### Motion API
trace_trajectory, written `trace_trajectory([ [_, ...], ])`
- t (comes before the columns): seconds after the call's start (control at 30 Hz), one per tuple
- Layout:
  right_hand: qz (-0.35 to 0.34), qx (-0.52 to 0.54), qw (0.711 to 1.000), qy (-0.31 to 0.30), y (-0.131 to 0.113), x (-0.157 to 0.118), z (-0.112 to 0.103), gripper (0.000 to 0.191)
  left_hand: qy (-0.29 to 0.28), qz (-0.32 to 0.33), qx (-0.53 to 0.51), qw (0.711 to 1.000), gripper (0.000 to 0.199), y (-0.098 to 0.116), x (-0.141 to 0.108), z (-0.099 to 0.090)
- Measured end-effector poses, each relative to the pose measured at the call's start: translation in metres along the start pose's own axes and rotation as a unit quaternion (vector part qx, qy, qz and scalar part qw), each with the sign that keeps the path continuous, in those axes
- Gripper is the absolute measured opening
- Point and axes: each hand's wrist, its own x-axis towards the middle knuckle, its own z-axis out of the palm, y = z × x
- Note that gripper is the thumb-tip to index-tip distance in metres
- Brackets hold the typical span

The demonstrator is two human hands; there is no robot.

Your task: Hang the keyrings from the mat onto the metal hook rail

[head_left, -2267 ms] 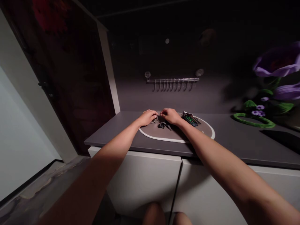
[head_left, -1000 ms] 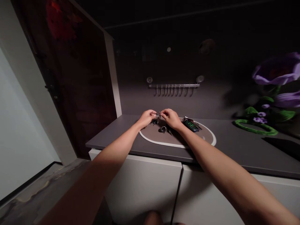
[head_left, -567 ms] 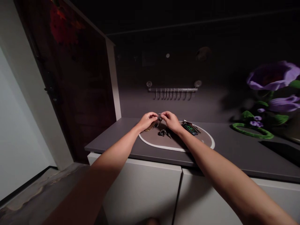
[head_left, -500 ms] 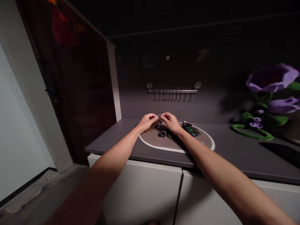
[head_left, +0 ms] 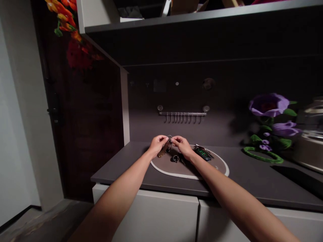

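Observation:
Between my two hands a metal key ring [head_left: 170, 136] is pinched over the mat, with keys and a brown fob [head_left: 163, 150] hanging from it. My left hand [head_left: 158, 145] grips the ring's left side with thumb and fingertips. On its right side my right hand [head_left: 181, 145] pinches the same ring. Below them on the brown oval mat [head_left: 166, 167] with a white rim lies a small ring with a dark piece [head_left: 176, 158]. A black key fob with green markings [head_left: 203, 154] rests with keys to the right of my right hand.
A clear rail with several hooks [head_left: 183, 114] is fixed to the wall behind. Purple flowers [head_left: 269, 105] with a green ring base stand on the grey counter [head_left: 239, 181] at right, near a glass-and-beige appliance [head_left: 313, 141]. A shelf [head_left: 202, 20] overhangs the counter.
The view has tilted up, so the shelf above shows and the counter sits lower. Both hands still hold the key ring, and the brown fob hangs more visibly.

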Motion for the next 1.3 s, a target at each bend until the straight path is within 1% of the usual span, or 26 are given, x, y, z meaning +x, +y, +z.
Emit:
trace_trajectory([
  [0.13, -0.013, 0.011, 1.0, 0.01, -0.003, 0.005, 0.002, 0.035, 0.007, 0.027, 0.023, 0.999, 0.032, -0.003, 0.001, -0.001],
  [0.2, -0.009, 0.023, 1.0, 0.018, -0.008, 0.012, 0.004, 0.034, 0.037, 0.046, 0.053, 0.997, 0.031, -0.007, 0.003, -0.003],
  [0.27, -0.001, 0.029, 0.999, 0.039, -0.016, 0.021, 0.006, 0.031, 0.079, 0.053, 0.106, 0.99, 0.03, -0.011, 0.005, -0.005],
  [0.33, 0.009, 0.036, 0.998, 0.053, -0.025, 0.034, 0.009, 0.027, 0.109, 0.056, 0.175, 0.977, 0.027, -0.014, 0.006, -0.008],
  [0.47, 0.016, 0.024, 0.997, 0.076, -0.035, 0.062, 0.016, 0.016, 0.126, 0.067, 0.301, 0.943, 0.025, -0.016, 0.005, -0.014],
  [0.57, 0.013, -0.016, 0.993, 0.113, -0.034, 0.084, 0.021, 0.015, 0.129, 0.062, 0.371, 0.917, 0.028, -0.016, 0.005, -0.017],
  [0.63, 0.013, -0.044, 0.988, 0.145, -0.029, 0.098, 0.023, 0.017, 0.128, 0.057, 0.398, 0.907, 0.028, -0.016, 0.005, -0.018],
  [0.77, 0.01, -0.071, 0.979, 0.19, -0.018, 0.121, 0.027, 0.019, 0.12, 0.049, 0.421, 0.898, 0.027, -0.015, 0.004, -0.019],
  [0.93, 0.001, -0.083, 0.974, 0.211, -0.008, 0.137, 0.033, 0.02, 0.11, 0.045, 0.435, 0.893, 0.027, -0.012, 0.003, -0.017],
  [1.07, 0.04, -0.054, 0.967, 0.247, -0.003, 0.137, 0.034, 0.017, 0.104, 0.045, 0.435, 0.893, 0.026, -0.01, 0.002, -0.017],
  [1.13, 0.052, -0.052, 0.965, 0.251, -0.001, 0.134, 0.034, 0.017, 0.1, 0.041, 0.434, 0.895, 0.025, -0.01, 0.002, -0.017],
  [1.2, 0.05, -0.066, 0.966, 0.246, 0.002, 0.132, 0.032, 0.018, 0.1, 0.038, 0.431, 0.896, 0.025, -0.01, 0.003, -0.017],
  [1.3, 0.029, -0.092, 0.971, 0.22, 0.007, 0.13, 0.028, 0.022, 0.1, 0.037, 0.427, 0.898, 0.024, -0.013, 0.004, -0.018],
])
